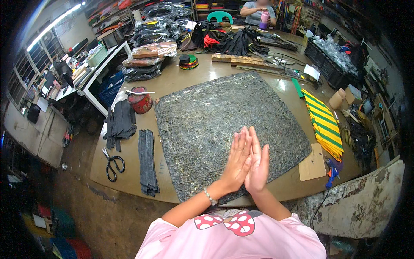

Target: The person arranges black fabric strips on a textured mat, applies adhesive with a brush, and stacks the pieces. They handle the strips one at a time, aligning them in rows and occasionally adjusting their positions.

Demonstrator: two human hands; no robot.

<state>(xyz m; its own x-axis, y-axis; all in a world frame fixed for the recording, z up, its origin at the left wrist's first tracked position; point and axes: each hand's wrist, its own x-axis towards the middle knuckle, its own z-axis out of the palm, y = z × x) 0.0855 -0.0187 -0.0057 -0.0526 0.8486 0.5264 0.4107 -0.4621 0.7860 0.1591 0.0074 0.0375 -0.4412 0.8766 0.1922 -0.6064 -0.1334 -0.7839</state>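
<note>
Palm against palm, my left hand (235, 166) and my right hand (258, 170) meet in front of me, fingers stretched out and pointing away. No object shows between them. Beneath lies a large dark grey speckled slab or mat (211, 116), set at an angle on the table. Left of it is a stack of dark grey fabric strips (148, 162). Black-handled scissors (114, 166) rest farther left. On the right are a piece of brown cardboard (312, 163), a blue glue gun (332, 172) and a stack of yellow-and-green striped strips (322, 123).
A red tin (140, 101) with a white stick across it stands beside black strips (120, 123). Plastic-wrapped bundles (148, 56), black straps (243, 42) and wooden bars (241, 60) lie at the far side. Another person (258, 15) holds a purple bottle there. A black crate (327, 62) is far right.
</note>
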